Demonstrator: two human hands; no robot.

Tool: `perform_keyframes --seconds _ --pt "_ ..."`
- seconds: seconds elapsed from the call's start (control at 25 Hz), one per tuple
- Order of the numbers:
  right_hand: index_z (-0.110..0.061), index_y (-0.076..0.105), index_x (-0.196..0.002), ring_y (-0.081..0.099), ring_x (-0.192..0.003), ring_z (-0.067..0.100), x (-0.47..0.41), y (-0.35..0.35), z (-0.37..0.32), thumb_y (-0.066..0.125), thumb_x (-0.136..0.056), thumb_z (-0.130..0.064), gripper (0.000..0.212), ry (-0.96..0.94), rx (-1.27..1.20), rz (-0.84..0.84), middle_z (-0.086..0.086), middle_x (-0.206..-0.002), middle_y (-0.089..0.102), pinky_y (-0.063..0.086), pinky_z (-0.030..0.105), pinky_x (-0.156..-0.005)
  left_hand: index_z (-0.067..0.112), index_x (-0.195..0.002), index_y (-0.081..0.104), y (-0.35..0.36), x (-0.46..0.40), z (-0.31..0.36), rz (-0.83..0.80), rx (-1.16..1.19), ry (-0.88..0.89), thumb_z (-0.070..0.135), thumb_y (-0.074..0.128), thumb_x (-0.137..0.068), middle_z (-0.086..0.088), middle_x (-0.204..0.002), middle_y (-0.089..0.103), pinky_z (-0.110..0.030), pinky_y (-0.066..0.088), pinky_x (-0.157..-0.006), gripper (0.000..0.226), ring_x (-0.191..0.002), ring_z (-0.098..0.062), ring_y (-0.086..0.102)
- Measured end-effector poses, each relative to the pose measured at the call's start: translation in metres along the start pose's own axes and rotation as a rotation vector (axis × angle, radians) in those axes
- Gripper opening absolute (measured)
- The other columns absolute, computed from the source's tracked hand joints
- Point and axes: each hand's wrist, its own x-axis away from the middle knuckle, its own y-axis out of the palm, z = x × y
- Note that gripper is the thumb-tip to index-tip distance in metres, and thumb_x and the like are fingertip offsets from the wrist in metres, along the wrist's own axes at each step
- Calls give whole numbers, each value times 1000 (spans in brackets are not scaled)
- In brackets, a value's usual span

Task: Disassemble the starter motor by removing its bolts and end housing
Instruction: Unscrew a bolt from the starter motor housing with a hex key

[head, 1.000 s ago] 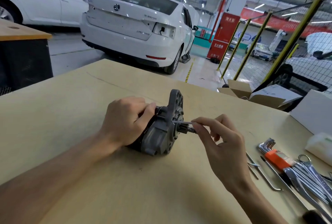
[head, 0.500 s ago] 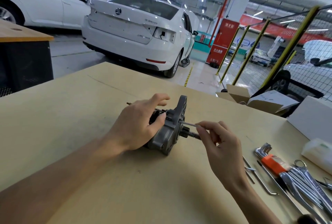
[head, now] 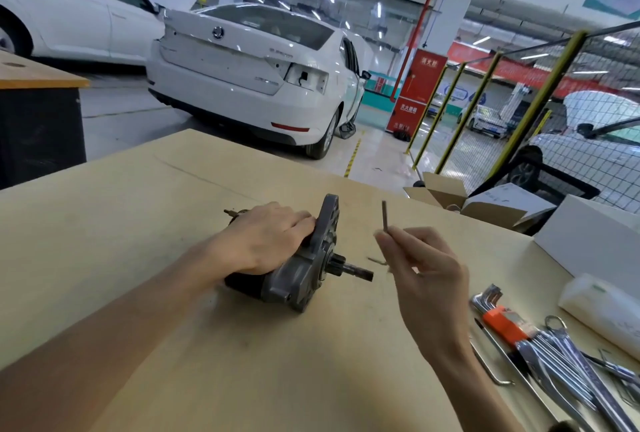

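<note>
The starter motor (head: pixel 294 272) lies at table (head: pixel 104 241) centre. The left hand (head: pixel 266 241) presses on its body, fingers relaxed. At three o'clock, the right hand (head: pixel 420 265) pinches a thin rod (head: pixel 384 215), possibly a bolt. The motor is likely heavy, rigid metal; best gripped at the barrel.

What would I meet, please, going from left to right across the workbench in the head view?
left hand on the starter motor → thin rod pinched by the right hand → orange-holdered hex key set → white box
</note>
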Motion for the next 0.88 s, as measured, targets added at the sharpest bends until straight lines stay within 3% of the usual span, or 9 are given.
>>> perform_keyframes --seconds 0.16,0.28,0.4,0.52,0.68,0.76,0.88 --pt "-23 77 -81 63 -60 17 5 13 -16 69 -87 -13 14 89 -220 -90 3 -71 68 55 26 -58 31 -82 36 2 10 7 33 -219 70 34 14 -107 -1 -108 58 -41 37 -95 33 -104 -22 46" --pt "-18 74 -78 59 -53 11 8 13 -18 66 -90 -10 17 89 -220 -149 5 -69 66 52 22 -54 35 -103 47 6 16 12 28 -285 102 36 9 -105 5 -101 53 -37 29 -88 38 -96 -16 37" --pt "-16 73 -78 58 -52 9 6 8 -18 63 -91 -9 18 95 -216 -148 1 -70 68 51 21 -53 33 -111 55 6 21 16 58 -72 83 42 4 -96 12 -91 54 -34 26 -82 54 -93 -13 40" --pt "-16 73 -78 58 -52 12 5 6 -19 62 -91 -12 17 110 -230 -122 1 -70 69 52 24 -51 36 -121 54 7 28 13 208 255 64 42 18 -105 6 -94 68 -36 41 -87 40 -94 -12 58" --pt "-12 73 -78 59 -51 12 6 8 -20 62 -92 -11 18 137 -232 -126 5 -70 70 54 29 -54 44 -131 34 7 37 18 331 310 192 49 19 -96 7 -91 66 -35 44 -85 38 -86 -8 60" --pt "-10 74 -79 59 -50 13 6 9 -19 62 -93 -9 18 161 -243 -128 7 -70 70 55 32 -56 48 -135 24 6 38 20 303 320 238 47 24 -95 14 -97 64 -35 45 -86 40 -86 -6 60" --pt "-10 74 -79 59 -49 14 7 8 -19 63 -92 -11 17 167 -257 -123 7 -68 69 55 32 -54 52 -139 17 5 38 20 242 260 286 45 33 -93 10 -98 66 -37 48 -86 49 -87 -9 63"
